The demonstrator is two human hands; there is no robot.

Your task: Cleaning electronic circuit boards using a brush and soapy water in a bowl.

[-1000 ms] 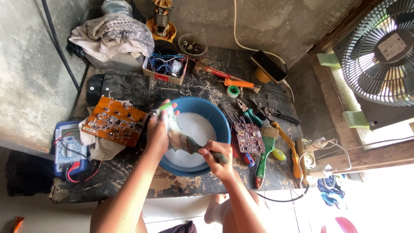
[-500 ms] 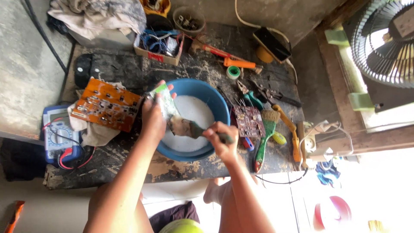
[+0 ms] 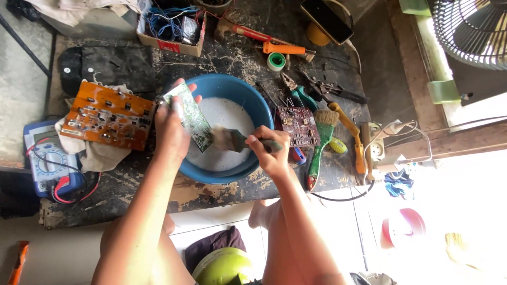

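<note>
Tilted lower now, green circuit board (image 3: 191,115) in left hand (image 3: 171,129) — right hand (image 3: 270,153) grips brush (image 3: 232,140) against it.

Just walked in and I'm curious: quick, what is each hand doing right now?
Left hand: closed on a green circuit board, held over the blue basin.
Right hand: closed on a paintbrush, bristles against the board.

basin (image 3: 262,105) blue, milky white inside | held board (image 3: 191,113) green | left board (image 3: 107,115) orange
</note>
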